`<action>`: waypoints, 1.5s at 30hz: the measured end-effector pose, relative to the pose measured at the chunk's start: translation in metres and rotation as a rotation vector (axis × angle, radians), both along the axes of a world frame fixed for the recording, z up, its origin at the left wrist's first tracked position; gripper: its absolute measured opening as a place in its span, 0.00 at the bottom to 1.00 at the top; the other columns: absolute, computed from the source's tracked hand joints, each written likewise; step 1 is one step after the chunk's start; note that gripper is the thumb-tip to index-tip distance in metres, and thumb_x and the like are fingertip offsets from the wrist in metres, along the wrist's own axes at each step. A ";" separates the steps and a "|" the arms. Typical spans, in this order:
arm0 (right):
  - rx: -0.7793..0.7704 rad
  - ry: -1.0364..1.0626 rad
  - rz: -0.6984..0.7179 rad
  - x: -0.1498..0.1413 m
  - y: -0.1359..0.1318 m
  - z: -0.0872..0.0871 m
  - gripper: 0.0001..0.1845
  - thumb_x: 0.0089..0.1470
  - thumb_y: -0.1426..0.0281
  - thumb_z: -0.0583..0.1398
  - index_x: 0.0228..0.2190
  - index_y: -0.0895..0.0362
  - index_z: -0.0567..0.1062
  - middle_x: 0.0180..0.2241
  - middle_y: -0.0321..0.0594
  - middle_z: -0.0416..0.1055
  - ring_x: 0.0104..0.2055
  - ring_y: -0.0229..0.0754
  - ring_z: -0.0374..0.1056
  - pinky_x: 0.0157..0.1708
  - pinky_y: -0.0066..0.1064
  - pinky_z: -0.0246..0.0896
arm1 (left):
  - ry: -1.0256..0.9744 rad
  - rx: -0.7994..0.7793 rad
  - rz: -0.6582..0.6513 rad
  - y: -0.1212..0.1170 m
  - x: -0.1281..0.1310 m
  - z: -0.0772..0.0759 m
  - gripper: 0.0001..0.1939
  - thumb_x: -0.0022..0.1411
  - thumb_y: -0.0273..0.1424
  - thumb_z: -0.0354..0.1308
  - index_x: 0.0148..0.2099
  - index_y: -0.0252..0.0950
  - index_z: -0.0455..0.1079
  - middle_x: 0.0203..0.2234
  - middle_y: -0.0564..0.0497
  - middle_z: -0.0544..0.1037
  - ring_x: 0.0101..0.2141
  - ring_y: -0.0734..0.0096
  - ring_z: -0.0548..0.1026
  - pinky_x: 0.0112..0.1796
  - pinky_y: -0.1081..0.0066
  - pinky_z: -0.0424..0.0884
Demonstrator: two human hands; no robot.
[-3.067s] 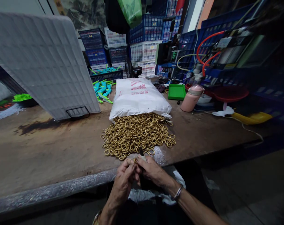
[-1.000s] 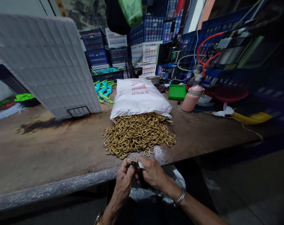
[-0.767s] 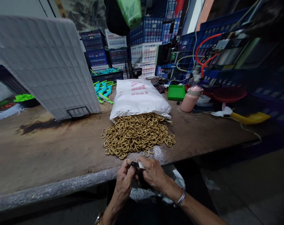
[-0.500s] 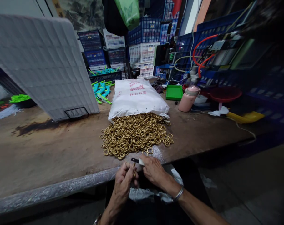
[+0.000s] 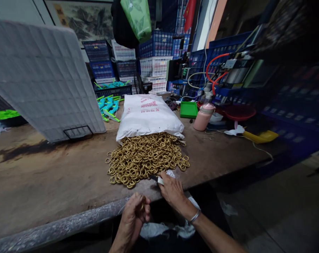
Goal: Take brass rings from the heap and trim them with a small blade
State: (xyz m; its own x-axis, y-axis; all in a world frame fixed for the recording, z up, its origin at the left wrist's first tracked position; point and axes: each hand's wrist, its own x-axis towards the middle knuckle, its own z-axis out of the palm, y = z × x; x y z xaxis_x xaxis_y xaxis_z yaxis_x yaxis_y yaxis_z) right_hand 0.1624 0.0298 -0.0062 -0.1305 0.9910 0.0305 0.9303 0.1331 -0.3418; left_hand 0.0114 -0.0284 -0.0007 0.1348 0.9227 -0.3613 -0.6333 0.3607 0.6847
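Observation:
My left hand (image 5: 133, 215) is closed in front of the table edge, its fingertips pinching a gold ring (image 5: 143, 203). Held in my right hand (image 5: 173, 191) is a small knife (image 5: 154, 178) with a dark blade and a white part by the fingers. The blade points left, at the near edge of a pile of gold rings (image 5: 146, 158). Right-hand fingertips are close to the nearest rings; whether they touch one I cannot tell. Behind the pile lies a white sack (image 5: 150, 117) with red print, the rings spread out from its near end.
A white padded panel (image 5: 49, 80) leans on the left of the table (image 5: 56, 182). Right of the sack are a green tray (image 5: 189, 109), a pink bottle (image 5: 203, 117) and a yellow scoop (image 5: 262, 137). Stacked crates (image 5: 156, 66) stand behind. Plastic wrap covers the front edge.
My right hand with the knife has moved forward to the ring pile. My left hand has drawn back and apart from it, still pinching a ring. The view has shifted slightly.

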 end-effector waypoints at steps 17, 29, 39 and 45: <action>0.001 0.194 0.111 -0.001 -0.006 0.006 0.10 0.46 0.77 0.52 0.34 0.56 0.64 0.27 0.37 0.69 0.29 0.39 0.65 0.27 0.27 0.44 | 0.145 -0.002 0.065 0.013 0.004 -0.001 0.12 0.47 0.35 0.62 0.30 0.34 0.63 0.20 0.55 0.69 0.20 0.78 0.67 0.15 0.81 0.59; -0.137 0.742 0.177 -0.021 -0.016 0.023 0.11 0.54 0.65 0.49 0.24 0.57 0.63 0.22 0.31 0.61 0.25 0.33 0.57 0.26 0.24 0.50 | 0.594 0.168 0.053 0.011 0.003 -0.003 0.15 0.52 0.43 0.55 0.25 0.35 0.63 0.13 0.60 0.61 0.14 0.82 0.57 0.16 0.80 0.53; -0.210 0.774 0.109 -0.026 -0.008 0.020 0.12 0.50 0.65 0.50 0.19 0.57 0.61 0.19 0.30 0.56 0.22 0.32 0.51 0.23 0.24 0.47 | 0.342 0.016 -0.078 0.009 0.005 0.005 0.15 0.52 0.43 0.56 0.30 0.37 0.60 0.13 0.63 0.58 0.12 0.84 0.52 0.14 0.81 0.45; -0.166 0.742 0.163 -0.028 -0.008 0.023 0.12 0.51 0.66 0.50 0.19 0.57 0.61 0.19 0.30 0.57 0.23 0.32 0.51 0.24 0.24 0.47 | 0.228 0.015 -0.087 0.009 0.006 0.009 0.16 0.50 0.42 0.58 0.29 0.37 0.57 0.14 0.62 0.60 0.12 0.86 0.53 0.14 0.82 0.45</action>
State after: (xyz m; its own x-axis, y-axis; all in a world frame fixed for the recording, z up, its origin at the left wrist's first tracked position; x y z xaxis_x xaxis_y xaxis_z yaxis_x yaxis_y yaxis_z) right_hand 0.1346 0.0223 0.0169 -0.2786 0.9602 0.0197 0.4235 0.1412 -0.8948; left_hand 0.0175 -0.0196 0.0079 0.1304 0.9165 -0.3783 -0.4288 0.3961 0.8119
